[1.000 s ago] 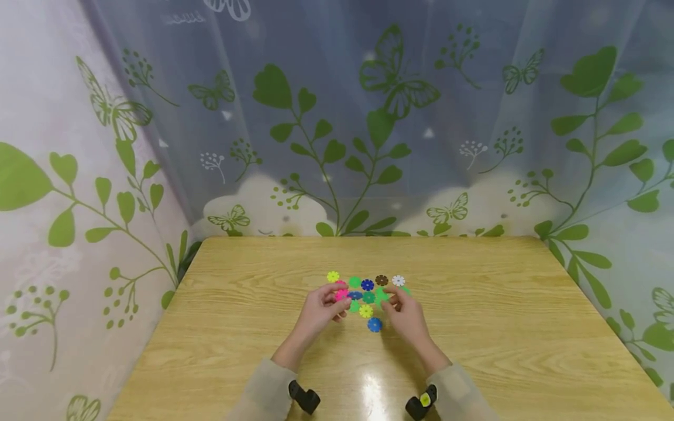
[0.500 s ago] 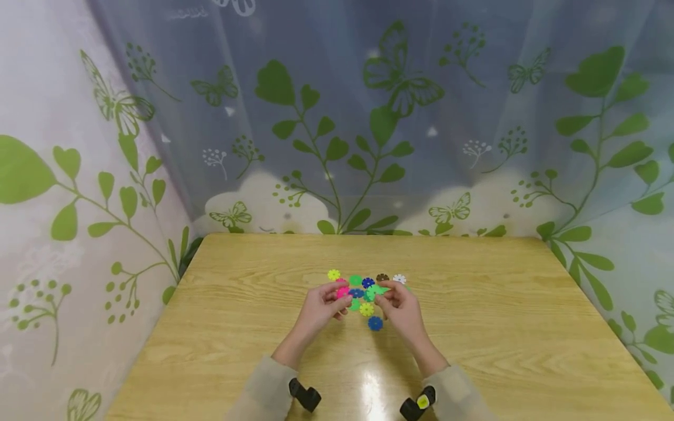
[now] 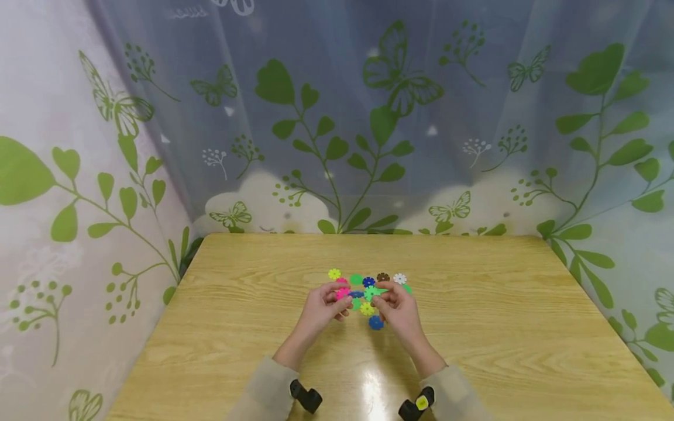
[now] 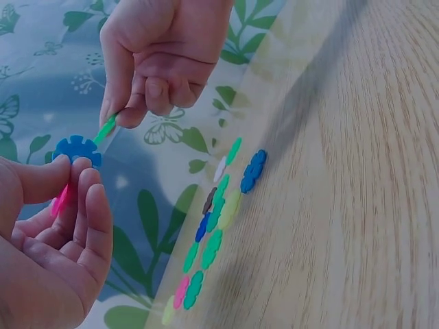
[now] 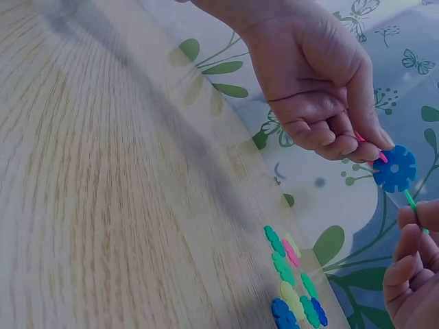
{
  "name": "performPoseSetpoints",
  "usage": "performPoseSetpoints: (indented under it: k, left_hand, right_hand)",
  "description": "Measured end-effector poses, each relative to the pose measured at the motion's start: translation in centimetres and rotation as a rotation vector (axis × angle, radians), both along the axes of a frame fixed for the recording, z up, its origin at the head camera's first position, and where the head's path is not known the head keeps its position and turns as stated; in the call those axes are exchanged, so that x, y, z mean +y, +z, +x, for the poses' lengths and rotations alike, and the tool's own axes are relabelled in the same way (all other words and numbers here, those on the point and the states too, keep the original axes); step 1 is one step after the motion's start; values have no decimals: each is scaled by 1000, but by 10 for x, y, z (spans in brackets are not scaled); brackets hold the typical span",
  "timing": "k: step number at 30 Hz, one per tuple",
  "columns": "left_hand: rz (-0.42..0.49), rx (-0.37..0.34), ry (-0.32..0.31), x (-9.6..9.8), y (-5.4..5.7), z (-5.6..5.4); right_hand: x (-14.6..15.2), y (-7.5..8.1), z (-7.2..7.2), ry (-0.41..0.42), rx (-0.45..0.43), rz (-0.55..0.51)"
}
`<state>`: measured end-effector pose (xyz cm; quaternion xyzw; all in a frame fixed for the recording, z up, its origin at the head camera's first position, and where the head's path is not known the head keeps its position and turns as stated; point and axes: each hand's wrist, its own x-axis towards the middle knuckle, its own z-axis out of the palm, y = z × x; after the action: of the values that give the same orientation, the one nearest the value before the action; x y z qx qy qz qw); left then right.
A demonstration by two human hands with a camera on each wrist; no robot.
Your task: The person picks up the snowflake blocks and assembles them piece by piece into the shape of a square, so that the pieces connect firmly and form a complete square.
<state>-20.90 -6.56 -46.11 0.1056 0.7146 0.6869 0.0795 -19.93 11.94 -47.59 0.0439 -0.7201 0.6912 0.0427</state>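
Looks like a joining step: left hand (image 3: 324, 303) has a tight grip on the pink disc (image 3: 342, 294) with the blue disc (image 4: 75, 149) attached, right hand (image 3: 401, 307) pinches the green disc (image 3: 370, 293), all lower-centre over the table (image 3: 237, 292). Next probably needs slots lined up, I'd guess.

Wood-grain tbl (image 3: 474, 316) w/ flower-shaped discs (image 4: 216, 214) (asst. colours) lying flat.

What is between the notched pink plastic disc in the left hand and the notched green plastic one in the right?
A round, notched blue plastic disc; both wrist views show it.
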Motion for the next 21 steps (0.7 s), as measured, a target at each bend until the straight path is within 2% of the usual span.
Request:
performPoseSetpoints:
  k: [6,13,21]
  left_hand:
    - [7,-15,11,0,0,1]
    - [-7,-5,21,-1,1,1]
    - [-39,-6,24,-1,1,2]
  right_hand:
    - [3,-18,-6,11,-14,-9]
    - [4,-16,-5,62,-23,-17]
    - [2,-20,-5,46,-27,12]
